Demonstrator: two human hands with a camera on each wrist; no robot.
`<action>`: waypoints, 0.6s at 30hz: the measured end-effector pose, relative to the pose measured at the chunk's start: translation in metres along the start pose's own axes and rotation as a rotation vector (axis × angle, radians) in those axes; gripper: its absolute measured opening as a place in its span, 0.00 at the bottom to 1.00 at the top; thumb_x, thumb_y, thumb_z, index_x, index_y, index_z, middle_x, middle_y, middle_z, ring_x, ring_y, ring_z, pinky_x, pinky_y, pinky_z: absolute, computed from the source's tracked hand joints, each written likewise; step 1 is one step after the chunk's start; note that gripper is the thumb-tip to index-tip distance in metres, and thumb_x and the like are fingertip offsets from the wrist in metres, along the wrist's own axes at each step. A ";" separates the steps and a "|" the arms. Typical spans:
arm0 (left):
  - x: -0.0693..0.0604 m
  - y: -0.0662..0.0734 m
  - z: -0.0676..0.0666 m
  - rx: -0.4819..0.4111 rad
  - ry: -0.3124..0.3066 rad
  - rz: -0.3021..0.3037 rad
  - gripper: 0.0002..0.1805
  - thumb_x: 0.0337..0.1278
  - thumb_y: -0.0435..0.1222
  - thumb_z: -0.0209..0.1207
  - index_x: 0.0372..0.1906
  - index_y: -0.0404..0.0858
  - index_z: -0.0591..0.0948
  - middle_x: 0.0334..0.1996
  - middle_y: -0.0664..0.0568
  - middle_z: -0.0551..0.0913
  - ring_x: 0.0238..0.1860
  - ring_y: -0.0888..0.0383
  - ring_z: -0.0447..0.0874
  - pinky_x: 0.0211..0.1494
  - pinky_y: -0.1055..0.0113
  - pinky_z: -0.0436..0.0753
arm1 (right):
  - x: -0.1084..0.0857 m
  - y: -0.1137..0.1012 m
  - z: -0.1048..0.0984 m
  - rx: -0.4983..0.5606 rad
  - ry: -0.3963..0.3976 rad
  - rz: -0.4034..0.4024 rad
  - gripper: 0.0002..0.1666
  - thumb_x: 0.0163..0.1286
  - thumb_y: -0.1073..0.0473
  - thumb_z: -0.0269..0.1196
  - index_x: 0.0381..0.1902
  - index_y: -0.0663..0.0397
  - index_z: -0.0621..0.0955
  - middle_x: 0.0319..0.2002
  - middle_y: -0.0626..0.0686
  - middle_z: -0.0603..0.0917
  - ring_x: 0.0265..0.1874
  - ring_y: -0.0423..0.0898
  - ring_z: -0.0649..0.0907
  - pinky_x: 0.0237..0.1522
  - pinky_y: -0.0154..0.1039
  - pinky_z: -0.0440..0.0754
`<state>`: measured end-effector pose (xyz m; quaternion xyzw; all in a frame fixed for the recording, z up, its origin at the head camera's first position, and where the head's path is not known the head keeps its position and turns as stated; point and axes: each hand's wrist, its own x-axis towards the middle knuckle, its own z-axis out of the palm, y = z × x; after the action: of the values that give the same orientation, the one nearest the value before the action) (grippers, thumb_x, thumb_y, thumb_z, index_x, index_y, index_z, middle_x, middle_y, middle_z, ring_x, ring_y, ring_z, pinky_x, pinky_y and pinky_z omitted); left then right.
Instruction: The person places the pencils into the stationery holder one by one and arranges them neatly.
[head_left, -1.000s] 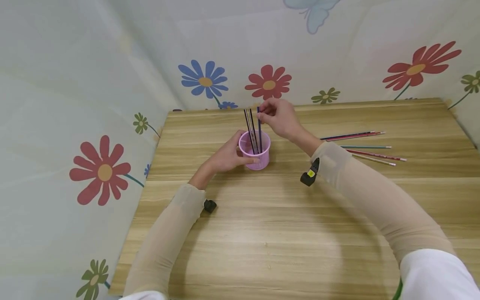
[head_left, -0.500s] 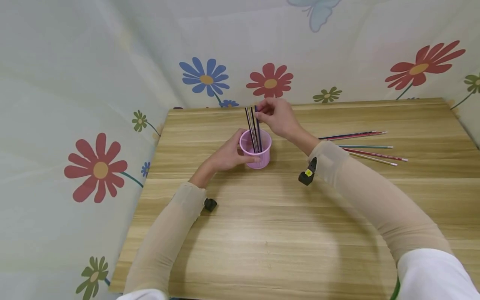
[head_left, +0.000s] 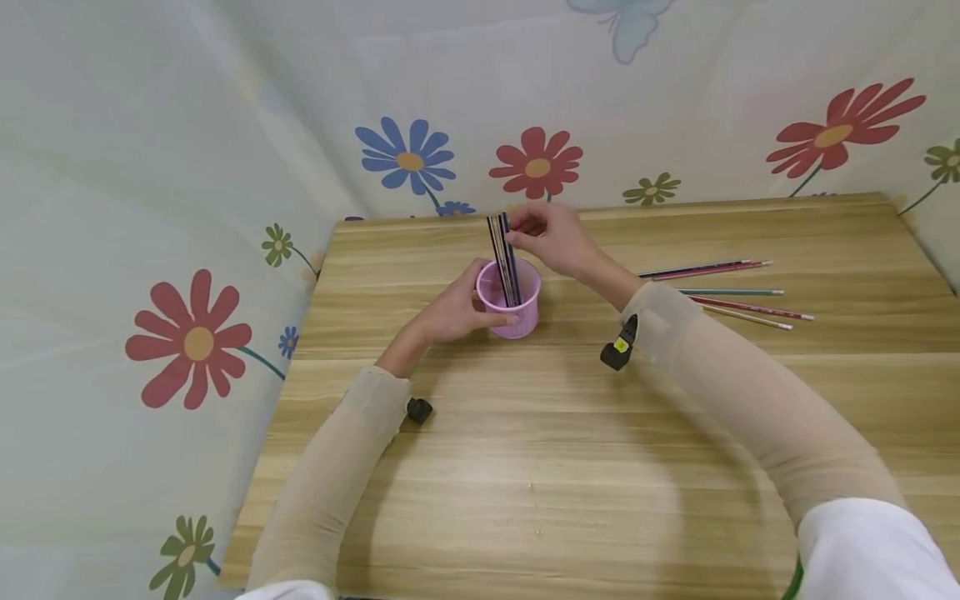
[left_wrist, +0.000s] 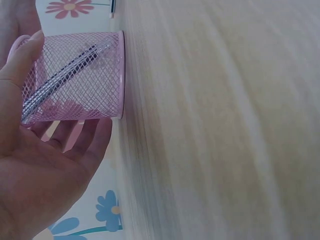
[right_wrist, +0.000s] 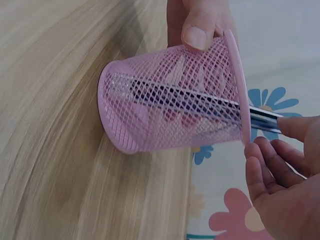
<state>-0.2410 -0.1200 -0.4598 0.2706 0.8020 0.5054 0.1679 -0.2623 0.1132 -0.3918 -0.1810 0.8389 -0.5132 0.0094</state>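
Note:
A pink mesh pencil cup (head_left: 527,321) stands upright on the wooden table. My left hand (head_left: 452,312) grips it from the left, thumb across the near side and fingers around the far side in the left wrist view (left_wrist: 92,142). Several dark-striped pencils (head_left: 500,250) lean together inside, tops tilted left in the head view. At their upper ends, my right hand (head_left: 557,242) pinches a dark blue pencil (head_left: 514,271) against the bunch. Through the mesh, the pencils' lower ends (right_wrist: 150,92) show near the cup's bottom in the right wrist view.
Right of the cup, several pencils lie on the table, among them a teal pencil (head_left: 735,292), a red pencil (head_left: 757,310) and a pale pencil (head_left: 750,317), partly behind the right forearm. A flower-printed curtain (head_left: 450,75) borders the table's back and left.
My right hand has moved slightly left, bringing the dark blue pencil from apart to up against the other pencils. The left hand keeps its grip on the cup.

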 end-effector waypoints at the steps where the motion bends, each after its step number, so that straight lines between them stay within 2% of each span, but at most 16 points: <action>1: 0.000 0.000 0.001 -0.005 -0.002 -0.005 0.45 0.56 0.41 0.79 0.73 0.44 0.64 0.64 0.50 0.75 0.65 0.53 0.76 0.67 0.54 0.82 | -0.002 0.001 -0.003 -0.008 -0.009 -0.001 0.14 0.77 0.59 0.68 0.53 0.64 0.85 0.46 0.59 0.87 0.45 0.52 0.85 0.53 0.43 0.85; 12: 0.000 -0.001 0.003 0.000 0.014 -0.031 0.48 0.55 0.42 0.80 0.76 0.45 0.64 0.66 0.51 0.76 0.66 0.52 0.77 0.68 0.53 0.81 | -0.031 0.024 -0.048 -0.119 -0.107 -0.030 0.11 0.75 0.63 0.68 0.49 0.65 0.85 0.43 0.60 0.87 0.43 0.53 0.84 0.47 0.34 0.82; 18: -0.004 0.001 0.007 0.018 0.058 -0.041 0.50 0.54 0.42 0.80 0.77 0.43 0.63 0.68 0.49 0.75 0.67 0.49 0.77 0.69 0.55 0.81 | -0.054 0.048 -0.075 -0.239 -0.201 0.027 0.10 0.75 0.64 0.68 0.49 0.67 0.85 0.42 0.59 0.87 0.43 0.52 0.85 0.49 0.42 0.84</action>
<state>-0.2334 -0.1170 -0.4615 0.2408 0.8164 0.5022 0.1525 -0.2413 0.2140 -0.4068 -0.2202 0.8911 -0.3889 0.0787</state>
